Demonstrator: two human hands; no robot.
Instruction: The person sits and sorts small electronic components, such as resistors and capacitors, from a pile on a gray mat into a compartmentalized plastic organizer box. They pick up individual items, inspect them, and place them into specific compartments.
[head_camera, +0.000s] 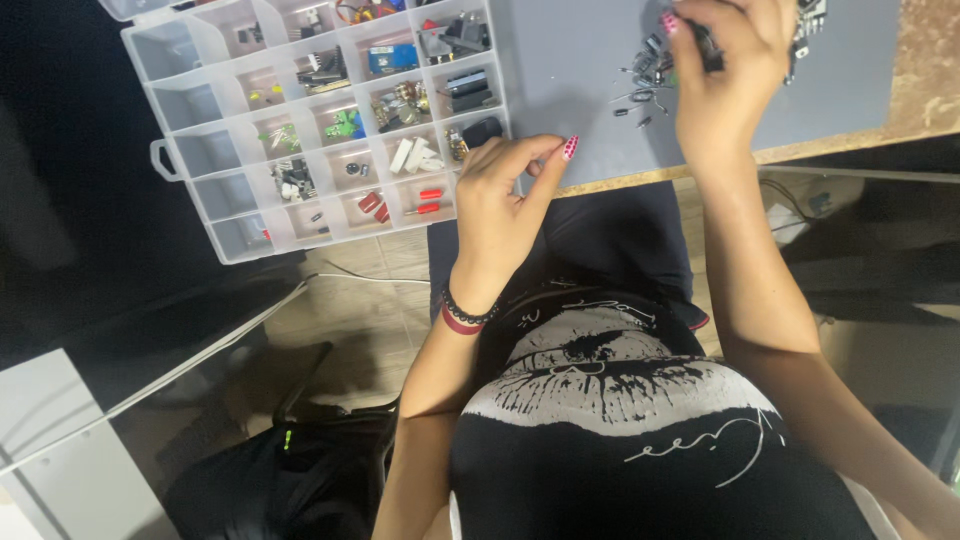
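A clear plastic compartment organiser box (190, 105) lies on the left part of the tabletop (925, 80), tilted in the view, its carry handle on the left side and its near corner hanging past the tabletop edge. Its small cells hold sorted electronic parts: two red cylindrical pieces (429, 200) in a near-right cell, more red pieces (374, 205) in the cell just left of them, white rectangular parts (415, 155) one row farther, a green part (345, 125) towards the middle, a blue block (392, 58) farther back, and dark black components (465, 90) along the right-hand column. Several cells on the left column look bare. Just right of the box a grey mat (570, 70) covers the tabletop, and on it, far right, lies a loose heap of small dark metal parts (645, 80). The person's right hand (722, 75) is over that heap, its fingers curled around a small black piece (708, 48); what kind of part it is cannot be told. The left hand (505, 195) is at the near edge of the mat, just beside the box's right corner, with thumb and forefinger pinched together; whether anything sits between them cannot be told. Its wrist wears a black beaded bracelet with a red band (462, 315). The nails are painted pink. Below, a dark bag (290, 470) rests on the floor.
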